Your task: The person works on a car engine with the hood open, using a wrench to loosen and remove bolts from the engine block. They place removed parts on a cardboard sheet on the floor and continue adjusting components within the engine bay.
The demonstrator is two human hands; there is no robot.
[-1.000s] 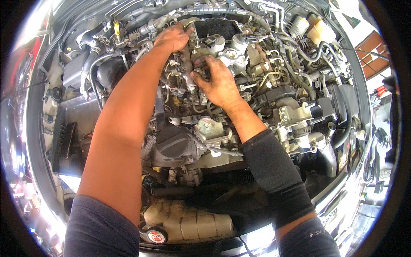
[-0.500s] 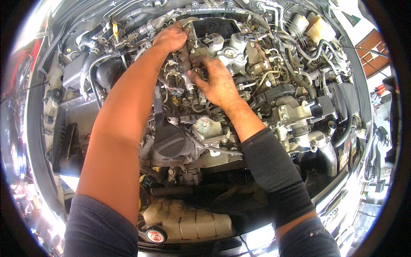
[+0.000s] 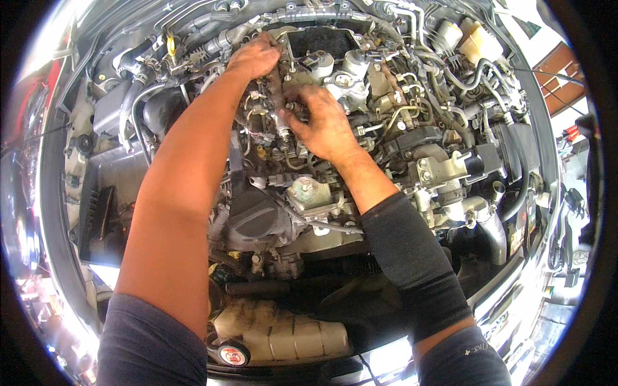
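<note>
A long metal fuel rail runs front to back on the left half of an exposed engine. My left hand is closed at the rail's far end, with fingertips curled down among the parts; what they grip is hidden. Farther forward, my right hand comes in from the right. Its thumb and curled fingers close about the rail's near part, next to a silver end fitting. Thin metal pipes and connectors crowd both sides of the rail. Dark smudges mark the right hand's fingers.
A dark rectangular opening lies behind two round metal housings. A round black cover and a bracket sit nearer me. At the front is a translucent reservoir with a capped neck. A pale fluid tank stands far right.
Both hands hold nearly the same places. The right thumb and fingers have shifted very slightly at the rail, and the whole view has moved a little.
</note>
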